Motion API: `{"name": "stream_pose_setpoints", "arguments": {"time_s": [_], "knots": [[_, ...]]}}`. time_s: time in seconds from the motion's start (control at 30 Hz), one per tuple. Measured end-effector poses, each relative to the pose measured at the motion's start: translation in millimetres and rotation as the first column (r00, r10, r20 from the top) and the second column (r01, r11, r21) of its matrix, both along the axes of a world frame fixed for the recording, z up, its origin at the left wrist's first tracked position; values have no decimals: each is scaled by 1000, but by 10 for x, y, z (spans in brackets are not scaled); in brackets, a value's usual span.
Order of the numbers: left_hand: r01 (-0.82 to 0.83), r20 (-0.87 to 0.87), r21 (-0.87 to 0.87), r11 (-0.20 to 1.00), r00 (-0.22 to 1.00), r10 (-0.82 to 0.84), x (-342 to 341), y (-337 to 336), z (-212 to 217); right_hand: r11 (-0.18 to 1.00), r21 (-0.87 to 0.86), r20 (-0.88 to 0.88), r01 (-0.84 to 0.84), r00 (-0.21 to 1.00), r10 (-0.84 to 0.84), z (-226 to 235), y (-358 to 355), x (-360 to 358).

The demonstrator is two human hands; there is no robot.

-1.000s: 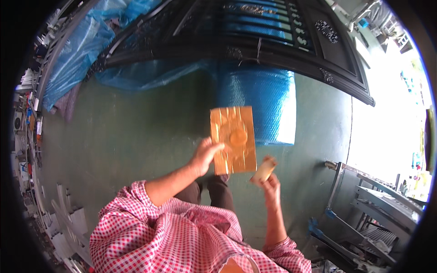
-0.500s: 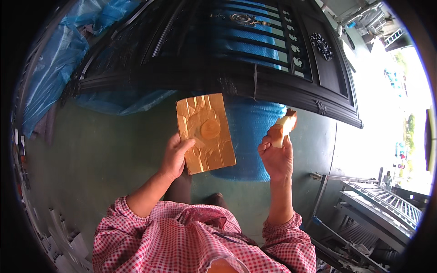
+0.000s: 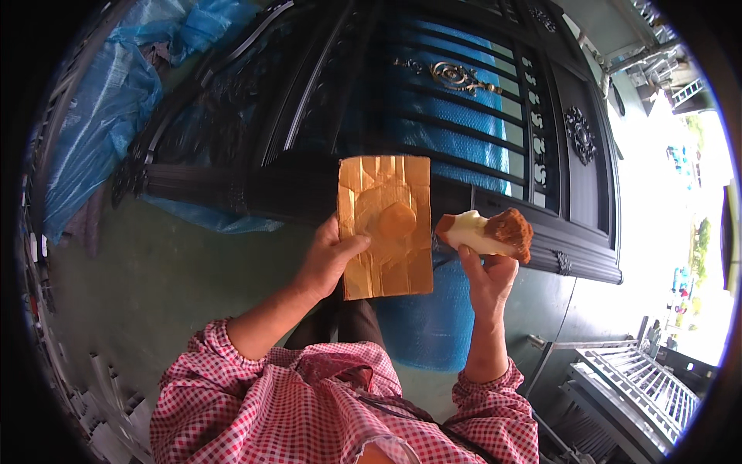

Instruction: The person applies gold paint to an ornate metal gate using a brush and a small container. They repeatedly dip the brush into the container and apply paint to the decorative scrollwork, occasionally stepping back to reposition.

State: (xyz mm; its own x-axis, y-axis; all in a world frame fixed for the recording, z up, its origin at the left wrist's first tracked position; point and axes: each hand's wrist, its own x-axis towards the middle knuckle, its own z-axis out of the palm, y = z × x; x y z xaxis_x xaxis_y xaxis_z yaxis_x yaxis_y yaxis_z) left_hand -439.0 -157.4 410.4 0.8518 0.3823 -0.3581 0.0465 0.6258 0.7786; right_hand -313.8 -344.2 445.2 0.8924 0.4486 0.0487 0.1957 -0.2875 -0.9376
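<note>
Your left hand [image 3: 328, 259] grips the gold board [image 3: 386, 226] at its left edge, thumb across the front, fingers closed behind it. The board is held upright in front of you, centre of the scene, w/ a round dab of gold paint approx. in its middle. Your right hand [image 3: 488, 277] is closed around the handle of a paintbrush [image 3: 487, 232]; the brush lies roughly level, brown bristles pointing right, handle end just beside the board's right edge. Can't tell if they touch.

Beyond both hands, far side, a black ornate metal gate [image 3: 479, 116] lies flat on blue bubble wrap [image 3: 433, 332], w/ one gold scroll ornament [image 3: 454, 76] on it. Blue plastic sheeting [image 3: 100, 116] is bunched at far left. Green floor [image 3: 139, 278] on the left near side. A metal rack [image 3: 626, 387] sits near right. Your sleeves are red-and-white check.
</note>
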Motion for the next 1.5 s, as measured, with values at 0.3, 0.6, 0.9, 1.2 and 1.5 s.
{"name": "stream_pose_setpoints", "arguments": {"time_s": [0.3,0.6,0.9,1.2,1.5], "knots": [[32,26,-38,999,999,-31,1099,563,-179,972,-149,217,-183,953,213,89,846,1167],[58,21,-1,998,998,-58,1961,903,-448,932,-290,259,-218,920,296,-233,1247,2046],[108,43,47,993,993,-110,2812,1390,-728,914,-381,256,-137,935,247,-486,1756,2795],[72,-24,93,993,997,-70,3223,1581,-1190,859,-467,341,-210,853,394,-963,1984,3172],[-46,-88,50,998,995,50,3464,1538,-1778,837,-491,307,-241,852,425,-1590,1898,3576]]}}
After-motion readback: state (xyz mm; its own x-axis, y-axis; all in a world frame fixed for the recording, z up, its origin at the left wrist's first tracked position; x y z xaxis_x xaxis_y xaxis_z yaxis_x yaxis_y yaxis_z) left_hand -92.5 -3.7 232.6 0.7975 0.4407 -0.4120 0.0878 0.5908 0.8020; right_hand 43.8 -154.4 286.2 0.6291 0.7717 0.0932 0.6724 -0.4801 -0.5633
